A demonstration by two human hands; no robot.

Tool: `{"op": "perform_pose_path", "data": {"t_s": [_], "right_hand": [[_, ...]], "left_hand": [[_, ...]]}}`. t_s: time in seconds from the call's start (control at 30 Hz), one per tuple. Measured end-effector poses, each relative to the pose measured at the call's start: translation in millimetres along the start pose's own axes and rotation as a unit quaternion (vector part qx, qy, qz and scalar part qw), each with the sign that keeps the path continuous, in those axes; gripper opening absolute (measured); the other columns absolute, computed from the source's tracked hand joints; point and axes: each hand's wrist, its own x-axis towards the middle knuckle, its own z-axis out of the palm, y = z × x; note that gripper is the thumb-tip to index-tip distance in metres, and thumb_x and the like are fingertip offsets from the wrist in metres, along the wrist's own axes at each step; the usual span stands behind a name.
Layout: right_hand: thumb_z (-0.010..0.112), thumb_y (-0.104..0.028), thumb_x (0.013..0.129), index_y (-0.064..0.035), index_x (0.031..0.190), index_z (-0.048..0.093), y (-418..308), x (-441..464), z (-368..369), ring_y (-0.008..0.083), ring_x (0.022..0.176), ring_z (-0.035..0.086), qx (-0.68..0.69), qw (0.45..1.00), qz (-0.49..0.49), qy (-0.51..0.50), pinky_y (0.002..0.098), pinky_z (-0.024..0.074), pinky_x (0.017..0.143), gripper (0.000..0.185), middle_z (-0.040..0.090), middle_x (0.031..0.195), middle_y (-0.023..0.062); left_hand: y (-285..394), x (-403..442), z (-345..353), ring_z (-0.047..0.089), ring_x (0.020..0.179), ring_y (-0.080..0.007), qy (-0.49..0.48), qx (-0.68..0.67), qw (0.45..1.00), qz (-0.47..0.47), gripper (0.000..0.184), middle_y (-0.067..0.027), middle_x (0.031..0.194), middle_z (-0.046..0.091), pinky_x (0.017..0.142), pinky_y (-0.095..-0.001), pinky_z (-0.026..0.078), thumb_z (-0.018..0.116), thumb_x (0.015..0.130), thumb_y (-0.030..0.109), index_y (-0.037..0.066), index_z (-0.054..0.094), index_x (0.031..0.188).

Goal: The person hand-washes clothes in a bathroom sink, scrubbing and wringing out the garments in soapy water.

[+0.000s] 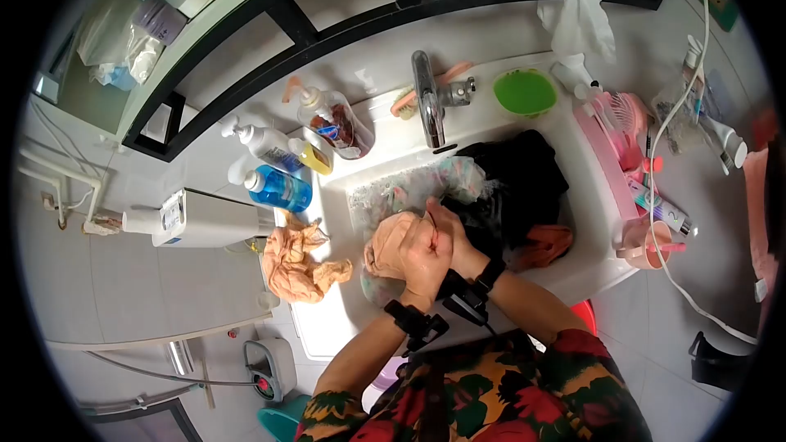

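Over the white sink (589,233), my left hand (427,255) is closed on a wet peach cloth (386,247). Against it presses my right hand (460,244), its fingers closed too and gripping the same cloth, though partly hidden behind the left. Soapy water (372,199) with a patterned cloth (454,178) lies beyond my hands. A black garment (528,184) fills the right side of the basin, with a rust-coloured cloth (544,245) at its near end. Another peach garment (295,266) is heaped on the sink's left ledge.
The faucet (430,102) stands at the back rim beside a green soap dish (524,92). Pump bottles (270,146) and a blue bottle (280,188) line the left. A pink organizer (606,160), a pink cup (643,243) and a hanging white cable (655,196) are at right.
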Motion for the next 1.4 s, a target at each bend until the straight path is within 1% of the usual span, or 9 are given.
{"op": "perform_pose_path", "data": {"t_s": [0.3,0.47,0.6,0.7,0.83,0.9,1.0,1.17,1.4], "right_hand": [[0.058,-0.013,0.077,-0.0011,0.093,0.049,-11,26,5,0.0143,0.078,0.052,-0.192,0.971,-0.023,0.139,0.0256,0.0453,0.066,0.022,0.053,0.088,0.0053],[0.058,-0.017,0.072,-0.0075,0.12,0.039,6,33,-27,0.0352,0.098,0.049,-0.597,0.799,-0.031,0.062,0.0362,0.0412,0.083,0.053,0.048,0.107,0.0244],[0.047,-0.011,0.078,-0.004,0.112,0.045,29,54,-48,0.0301,0.099,0.051,-0.538,0.84,-0.007,0.067,0.0344,0.0415,0.082,0.034,0.054,0.103,0.0188],[0.044,-0.016,0.083,-0.0025,0.099,0.051,15,57,-47,0.0147,0.089,0.053,-0.06,0.981,0.084,0.162,0.027,0.0431,0.075,0.022,0.056,0.097,0.0072],[0.046,-0.018,0.083,-0.0042,0.088,0.053,-10,35,-41,0.0127,0.078,0.052,-0.534,0.826,-0.168,-0.074,0.0261,0.0443,0.069,0.017,0.055,0.087,0.0038],[0.05,-0.021,0.082,-0.0045,0.08,0.054,-12,22,-6,0.0132,0.072,0.052,-0.01,0.989,0.044,0.139,0.0271,0.044,0.064,0.017,0.054,0.079,0.003],[0.052,-0.02,0.082,-0.0041,0.082,0.053,-11,33,-30,0.0129,0.074,0.052,-0.156,0.978,-0.005,0.135,0.0261,0.0447,0.063,0.016,0.054,0.083,0.0029],[0.062,-0.021,0.072,-0.0042,0.111,0.044,-58,16,-25,0.0247,0.099,0.048,-0.704,0.679,-0.153,0.14,0.0329,0.0421,0.083,0.046,0.045,0.113,0.0147],[0.062,-0.039,0.067,-0.0115,0.118,0.046,-27,12,-26,0.0447,0.118,0.023,-0.876,0.458,-0.116,-0.092,0.0535,0.0275,0.09,0.06,0.037,0.127,0.0151]], "left_hand": [[-107,25,15,0.042,0.06,-0.0125,0.006,-0.141,0.936,-0.322,0.024,-0.0062,0.062,0.049,0.057,-0.0283,0.04,0.058,0.08,0.019,0.0,0.045,0.072],[-148,0,34,0.054,0.091,-0.0236,-0.158,0.101,0.976,-0.108,0.037,-0.0151,0.094,0.058,0.075,-0.0313,0.043,0.058,0.079,0.021,-0.001,0.046,0.107],[-99,13,42,0.052,0.087,-0.0352,-0.217,-0.032,0.953,-0.208,0.024,-0.0175,0.093,0.055,0.075,-0.0376,0.042,0.053,0.077,0.018,0.004,0.053,0.097],[-43,21,39,0.057,0.081,-0.033,-0.195,0.045,0.969,-0.145,0.017,-0.0168,0.086,0.058,0.069,-0.0364,0.046,0.054,0.078,0.017,0.005,0.056,0.09],[-31,14,44,0.057,0.074,-0.0329,-0.23,0.065,0.97,-0.048,0.018,-0.0164,0.082,0.057,0.064,-0.0392,0.045,0.054,0.078,0.019,0.005,0.056,0.089],[-96,0,54,0.056,0.071,-0.0335,-0.233,0.199,0.952,-0.009,0.018,-0.0159,0.083,0.056,0.062,-0.0409,0.044,0.053,0.08,0.021,0.005,0.056,0.088],[-92,39,24,0.055,0.076,-0.0323,-0.2,0.15,0.961,-0.115,0.022,-0.0148,0.09,0.055,0.064,-0.0386,0.044,0.05,0.083,0.023,0.003,0.055,0.091],[-97,31,-10,0.047,0.096,-0.0375,-0.22,0.073,0.961,-0.151,0.045,-0.0221,0.106,0.049,0.082,-0.0422,0.039,0.057,0.078,0.034,0.003,0.048,0.11],[-91,-13,-10,0.021,0.125,-0.0386,-0.482,0.282,0.829,-0.025,0.088,-0.0169,0.138,0.019,0.102,-0.0416,0.02,0.064,0.064,0.051,0.015,0.023,0.134]]}}
